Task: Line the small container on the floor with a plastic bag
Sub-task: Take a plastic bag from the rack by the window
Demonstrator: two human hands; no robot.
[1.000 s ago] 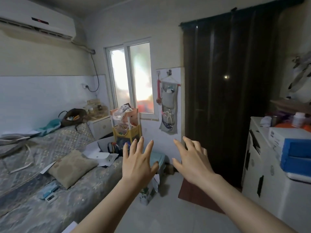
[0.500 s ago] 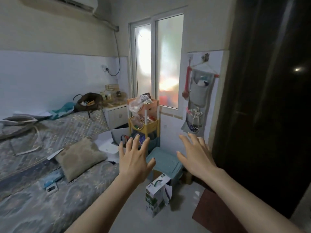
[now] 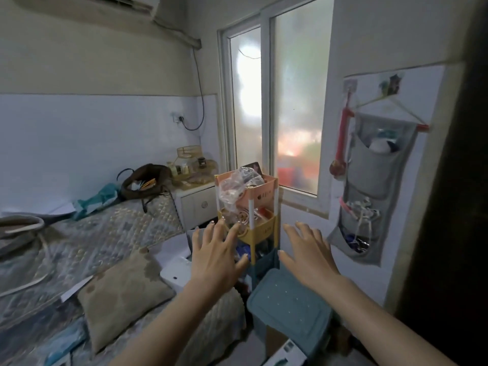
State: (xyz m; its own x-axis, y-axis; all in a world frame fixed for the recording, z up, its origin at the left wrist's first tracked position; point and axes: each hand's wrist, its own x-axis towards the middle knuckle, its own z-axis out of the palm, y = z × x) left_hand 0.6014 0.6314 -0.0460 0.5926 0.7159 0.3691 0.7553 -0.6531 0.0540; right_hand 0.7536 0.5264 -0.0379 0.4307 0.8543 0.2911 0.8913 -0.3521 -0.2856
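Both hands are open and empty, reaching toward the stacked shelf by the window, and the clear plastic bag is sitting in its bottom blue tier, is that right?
Not quite. The head view shows the clear plastic bag spilling out of the top pink tier of the stacked shelf, not the bottom blue one. The rest holds: the left hand and right hand are open, empty, and reaching toward the shelf by the window.

The rack (image 3: 249, 215) is stacked by colour: pink tier on top, yellow in the middle, dark teal at the bottom, white posts. A clear crinkly bag (image 3: 237, 188) sits in the pink one. The stool (image 3: 289, 303) beside it is teal with tiny white dots. The bedspread (image 3: 100, 233) is a grey-blue quilted diamond pattern, the pillow (image 3: 121, 294) beige with brown blotches. The wall pouch (image 3: 369, 196) is grey on a red rod. The nightstand (image 3: 196, 204) is white, the bag on the bed (image 3: 144, 179) brown, the curtain (image 3: 454, 180) nearly black.
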